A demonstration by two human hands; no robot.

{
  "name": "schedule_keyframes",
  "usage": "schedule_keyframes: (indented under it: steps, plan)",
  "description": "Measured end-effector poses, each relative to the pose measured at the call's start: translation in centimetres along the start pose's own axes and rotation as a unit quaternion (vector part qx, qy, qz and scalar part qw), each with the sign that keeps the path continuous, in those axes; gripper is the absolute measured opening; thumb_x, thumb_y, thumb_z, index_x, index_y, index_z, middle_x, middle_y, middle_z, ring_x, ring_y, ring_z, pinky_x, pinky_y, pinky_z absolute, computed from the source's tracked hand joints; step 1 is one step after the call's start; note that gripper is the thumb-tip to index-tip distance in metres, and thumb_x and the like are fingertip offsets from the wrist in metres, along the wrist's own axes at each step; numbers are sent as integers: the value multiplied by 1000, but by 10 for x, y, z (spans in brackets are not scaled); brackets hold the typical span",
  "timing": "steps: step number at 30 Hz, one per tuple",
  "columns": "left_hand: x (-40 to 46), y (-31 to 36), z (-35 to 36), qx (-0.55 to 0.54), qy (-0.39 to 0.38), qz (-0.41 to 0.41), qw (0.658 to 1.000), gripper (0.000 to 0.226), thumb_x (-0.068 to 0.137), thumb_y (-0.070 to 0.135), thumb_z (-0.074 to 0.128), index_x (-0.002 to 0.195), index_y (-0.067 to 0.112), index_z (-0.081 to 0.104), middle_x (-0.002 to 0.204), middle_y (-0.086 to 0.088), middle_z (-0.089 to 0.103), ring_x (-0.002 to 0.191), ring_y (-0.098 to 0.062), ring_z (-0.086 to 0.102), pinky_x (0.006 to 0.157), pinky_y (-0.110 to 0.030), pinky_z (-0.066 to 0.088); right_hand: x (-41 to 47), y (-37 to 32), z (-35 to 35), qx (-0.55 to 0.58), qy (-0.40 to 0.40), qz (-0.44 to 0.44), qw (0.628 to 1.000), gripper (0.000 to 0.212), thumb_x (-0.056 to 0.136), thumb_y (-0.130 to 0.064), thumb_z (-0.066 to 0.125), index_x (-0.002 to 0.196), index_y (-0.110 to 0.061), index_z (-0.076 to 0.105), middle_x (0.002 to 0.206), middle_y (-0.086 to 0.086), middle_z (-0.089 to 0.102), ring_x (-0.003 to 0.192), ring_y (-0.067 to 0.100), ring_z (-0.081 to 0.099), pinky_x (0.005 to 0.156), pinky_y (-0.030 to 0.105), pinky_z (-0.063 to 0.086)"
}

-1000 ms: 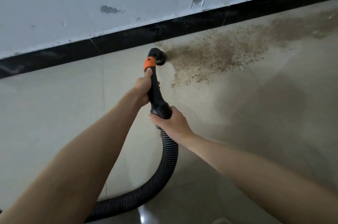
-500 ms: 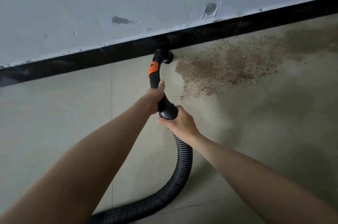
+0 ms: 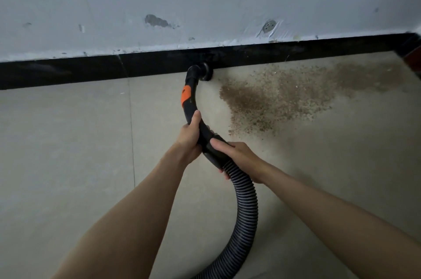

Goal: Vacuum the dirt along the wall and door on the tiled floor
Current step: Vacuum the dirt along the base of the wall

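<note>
I see both hands wrapped around a curved black vacuum handle (image 3: pixel 193 105) with an orange band. The left hand (image 3: pixel 190 136) grips higher; the right hand (image 3: pixel 237 156) grips where the ribbed hose (image 3: pixel 247 205) joins. The round nozzle (image 3: pixel 205 71) sits at the black baseboard (image 3: pixel 68 72) under a scuffed wall (image 3: pixel 205 0). Brown dirt (image 3: pixel 273 98) spreads over the tiled floor (image 3: pixel 68 142) just right of the nozzle.

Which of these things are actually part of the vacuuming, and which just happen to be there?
In the job: vacuum nozzle, black handle, ribbed hose, dirt patch, left hand, right hand, black skirting.

Just there: wall chip, round wall hole.
</note>
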State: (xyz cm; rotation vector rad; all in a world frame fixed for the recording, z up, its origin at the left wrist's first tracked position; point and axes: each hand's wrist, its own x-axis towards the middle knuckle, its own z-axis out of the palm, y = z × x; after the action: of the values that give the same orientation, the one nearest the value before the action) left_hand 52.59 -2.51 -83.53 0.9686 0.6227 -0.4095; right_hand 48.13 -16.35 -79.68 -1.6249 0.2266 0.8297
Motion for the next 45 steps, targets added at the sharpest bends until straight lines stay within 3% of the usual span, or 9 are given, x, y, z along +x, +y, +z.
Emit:
schedule_keyframes:
  steps: [4,9,17,23,27,34,40,43,45]
  plan:
    - [2,12,-9,33,7,7,999,41,95,43,48,92,2,49,68,-8,53,51,-16,59,50,-26,52,2,-13,3,-22,-21,17,999,47,90,-51,61,79,-6,62,58,7,63,43,14,59,44,21,47]
    - [13,30,7,-94,35,0,995,42,94,44,50,97,2,47,67,-9,49,42,-19,55,50,-30,51,-1,-21,-10,-14,-67,69,995,61,75,-67,57,89,-7,64,68,10,64,47,17,58,46,24,48]
    - [19,24,30,-5,72,19,997,43,96,45,44,88,4,48,64,-8,50,48,-21,55,55,-33,50,5,-2,-21,-39,21,-48,998,41,87,-45,70,81,-8,57,64,7,57,46,18,53,48,28,48]
    - [21,31,43,52,101,-16,993,51,96,49,40,115,2,42,72,-12,52,57,-26,57,53,-35,49,8,5,-47,-93,14,-128,987,39,80,-43,75,73,-9,59,54,-6,57,47,11,53,51,24,44]
    - [26,18,79,89,155,4,984,46,97,47,37,115,5,37,82,-14,54,62,-27,61,50,-34,50,13,11,-89,-83,-6,-114,990,33,85,-38,74,74,-14,56,56,-9,56,51,9,54,55,26,43]
    - [43,1,134,154,223,50,961,42,97,46,38,108,5,40,92,-13,53,100,-37,61,90,-50,51,11,16,-139,-119,31,-124,985,42,84,-51,70,83,-12,56,71,1,58,66,21,60,74,49,55]
    - [45,-9,159,149,240,51,958,42,97,46,37,109,5,39,91,-13,55,94,-35,61,83,-43,52,6,21,-164,-171,46,-151,973,45,79,-62,68,88,-19,58,66,-9,60,66,18,67,66,35,55]
    - [47,-14,177,177,231,50,955,54,98,46,36,126,0,42,105,-19,59,97,-34,62,80,-40,52,6,28,-177,-161,55,-142,975,41,78,-62,68,85,-24,54,71,-8,61,67,12,65,60,25,50]
    - [50,-16,191,197,218,54,954,54,98,46,35,130,2,41,97,-16,58,82,-28,61,68,-35,52,6,31,-189,-145,59,-140,978,40,79,-61,67,86,-24,54,77,-6,61,72,10,63,61,22,47]
